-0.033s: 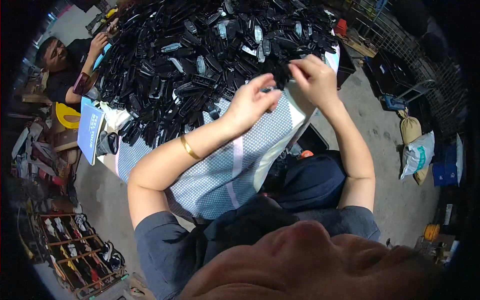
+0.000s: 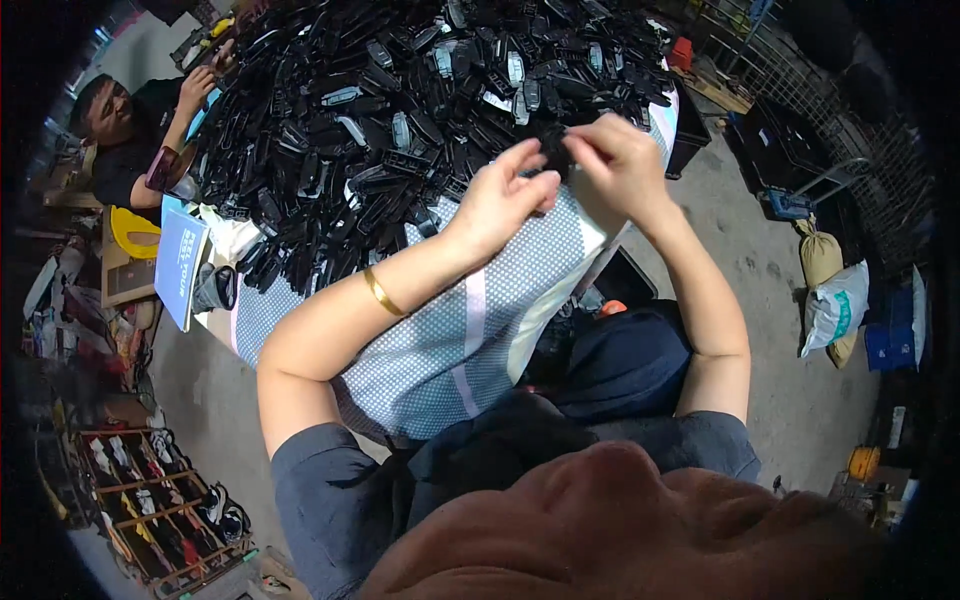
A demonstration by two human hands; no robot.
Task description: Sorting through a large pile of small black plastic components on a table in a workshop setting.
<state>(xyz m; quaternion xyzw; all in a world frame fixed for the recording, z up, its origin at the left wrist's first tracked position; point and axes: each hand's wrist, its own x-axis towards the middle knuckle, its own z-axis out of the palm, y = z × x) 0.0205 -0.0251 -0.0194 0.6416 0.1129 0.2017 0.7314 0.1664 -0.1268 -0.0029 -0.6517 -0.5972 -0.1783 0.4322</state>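
A broad heap of small glossy black plastic parts (image 2: 330, 170), some with grey or silvery faces, covers the table. At the heap's near right edge my left hand (image 2: 500, 205) is curled, its thumb and fingers bent toward each other and the fingertips smeared by motion. Just right of it my right hand (image 2: 622, 168) is closed in a pinch. A dark, blurred clump (image 2: 553, 140) lies between and behind the fingertips; whether the hands hold a piece of it cannot be made out. Below both hands hangs a grey-white dotted cloth (image 2: 420, 345) over the table edge.
A person (image 2: 115, 125) sits at the heap's far left, hands at its edge. A blue-covered booklet (image 2: 182, 262) stands at the table's left corner. On the right floor are filled sacks (image 2: 836, 310) and a black crate (image 2: 775, 145). A rack (image 2: 165, 510) stands lower left.
My right hand has shifted slightly left and down, closer to my left hand. My left fingers have moved a little; the dark clump between the hands shows more.
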